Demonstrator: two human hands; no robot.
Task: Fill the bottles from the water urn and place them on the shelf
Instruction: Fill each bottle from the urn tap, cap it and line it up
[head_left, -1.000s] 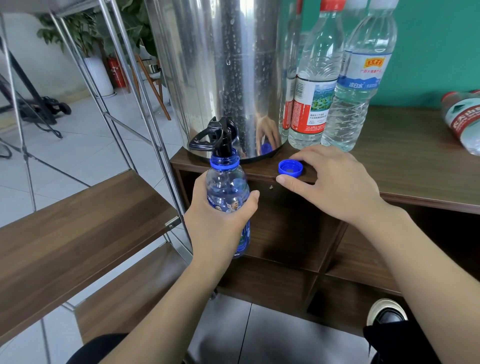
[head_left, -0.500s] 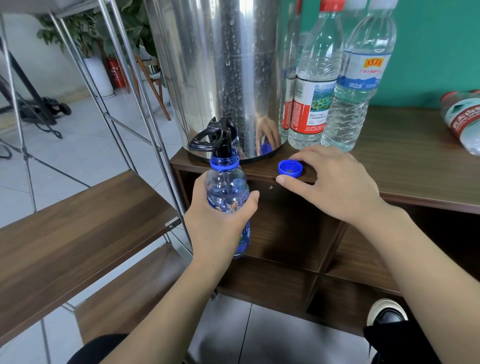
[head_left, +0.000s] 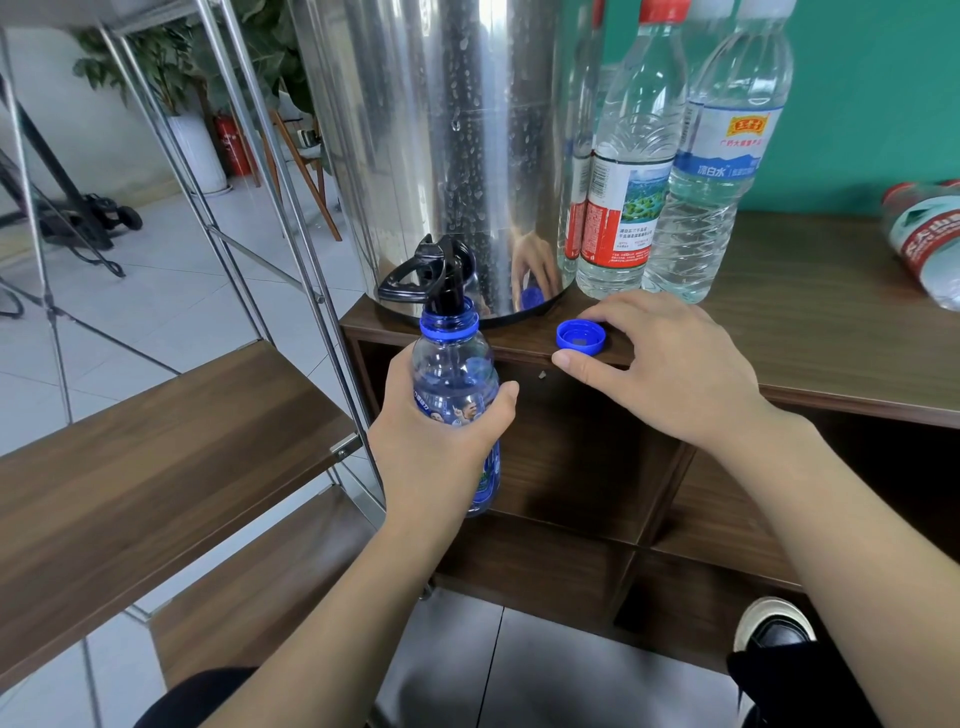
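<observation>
My left hand (head_left: 441, 441) grips the uncapped blue plastic bottle (head_left: 454, 384) under the steel urn's black tap (head_left: 441, 275), filling unfinished; my right hand (head_left: 660, 364) rests spread beside its blue cap (head_left: 581, 335).

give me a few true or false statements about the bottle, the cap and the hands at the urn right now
1. The left hand grips the blue bottle with its mouth under the urn's black tap. True.
2. The blue cap is screwed onto the blue bottle. False: it lies open side up on the wooden cabinet top, beside the urn.
3. The right hand rests on the cabinet edge with its fingers by the cap. True.
4. All the clear bottles stand upright. False: two stand by the urn, but one red-labelled bottle lies on its side at the right.
5. The right hand is pressing the tap lever. False: it is away from the tap, near the cap.
</observation>
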